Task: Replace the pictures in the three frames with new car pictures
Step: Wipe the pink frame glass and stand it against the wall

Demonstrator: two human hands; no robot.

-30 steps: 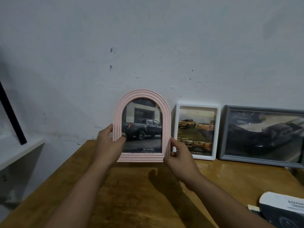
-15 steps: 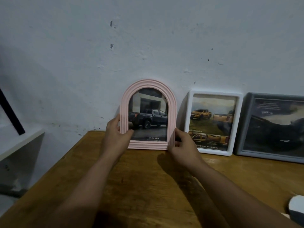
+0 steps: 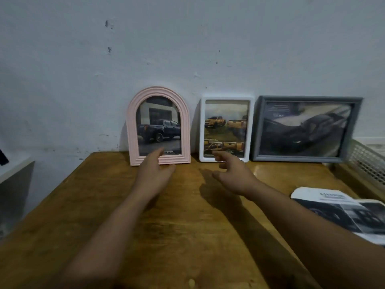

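Three frames lean against the wall at the back of the wooden table (image 3: 177, 215). At the left stands a pink arched frame (image 3: 133, 130) with a dark pickup picture. Beside it is a white frame (image 3: 251, 130) showing yellow pickups, then a grey frame (image 3: 258, 130) with a dark car picture. My left hand (image 3: 154, 174) hovers just in front of the pink frame's base, fingers relaxed and holding nothing. My right hand (image 3: 233, 174) floats before the white frame, fingers spread and empty.
A car brochure (image 3: 337, 211) lies at the table's right edge. A white mesh basket (image 3: 366, 161) sits at the far right against the wall. A white shelf (image 3: 14, 170) stands to the left, below table height.
Both hands have let go of the pink frame, which now leans against the wall on its own. The hands have drawn back slightly toward me.
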